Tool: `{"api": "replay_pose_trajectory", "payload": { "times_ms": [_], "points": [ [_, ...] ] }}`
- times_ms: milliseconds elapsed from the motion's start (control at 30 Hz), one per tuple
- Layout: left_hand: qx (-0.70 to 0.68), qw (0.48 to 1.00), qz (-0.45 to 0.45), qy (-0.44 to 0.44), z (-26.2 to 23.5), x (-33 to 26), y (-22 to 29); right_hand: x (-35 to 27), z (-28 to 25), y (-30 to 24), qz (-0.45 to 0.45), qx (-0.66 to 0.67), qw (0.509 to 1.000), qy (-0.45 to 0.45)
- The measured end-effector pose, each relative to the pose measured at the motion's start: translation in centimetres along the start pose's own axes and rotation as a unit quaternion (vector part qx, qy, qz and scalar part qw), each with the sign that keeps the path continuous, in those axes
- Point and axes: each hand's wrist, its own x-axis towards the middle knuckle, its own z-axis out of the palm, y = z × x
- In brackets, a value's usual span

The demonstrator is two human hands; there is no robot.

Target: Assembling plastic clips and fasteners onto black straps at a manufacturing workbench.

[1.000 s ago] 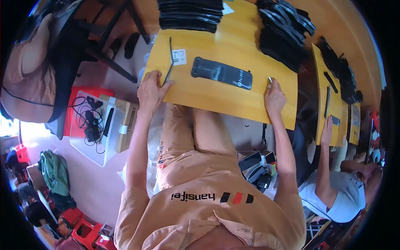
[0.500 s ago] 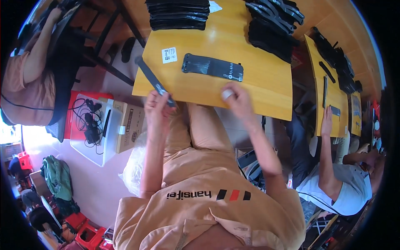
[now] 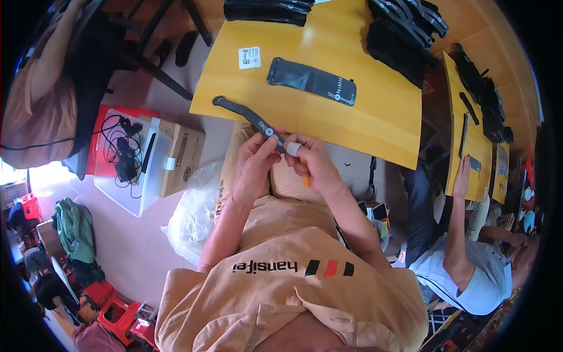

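My left hand point(image 3: 256, 161) pinches a narrow dark grey strap point(image 3: 239, 110) near its lower end. The strap slants up and left over the table's front edge, with a loop at its far tip and a pale print near my fingers. Close beside it, my right hand point(image 3: 315, 163) is closed round a small tool with an orange handle point(image 3: 305, 178); a thin point shows above the fingers. A white wrap point(image 3: 292, 148) covers one finger of that hand. Beyond my hands a wide dark band point(image 3: 312, 81) with a row of pale marks lies flat on the yellow table point(image 3: 234, 82).
A white label point(image 3: 249, 57) lies left of the band. Stacks of black bands point(image 3: 268, 12) and black straps point(image 3: 404, 35) stand at the back. On the left are a clear bin point(image 3: 111, 188) with cables and a carton point(image 3: 186, 155). A co-worker's hand point(image 3: 461, 176) rests at another table.
My right hand has come left from near the table edge to the strap's lower end, and the orange-handled tool now shows in it. My left hand has moved right with the strap.
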Motion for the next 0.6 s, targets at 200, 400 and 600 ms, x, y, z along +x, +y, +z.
{"api": "replay_pose_trajectory", "payload": {
  "times_ms": [200, 400, 600],
  "points": [
    [-0.051, 0.998, -0.005, -0.039, -0.2, 0.6, 0.8, -0.9, 0.7, -1.8, 0.038, 0.12, 0.992, 0.008],
    [-0.049, 0.998, -0.002, -0.037, 0.3, 0.7, 2.4, -3.0, 0.5, -3.2, -0.087, -0.069, 0.993, 0.026],
    [-0.041, 0.999, -0.007, -0.024, 0.9, 0.6, 2.4, -4.5, 3.1, -4.0, -0.153, -0.227, 0.96, 0.054]
  ]
}}
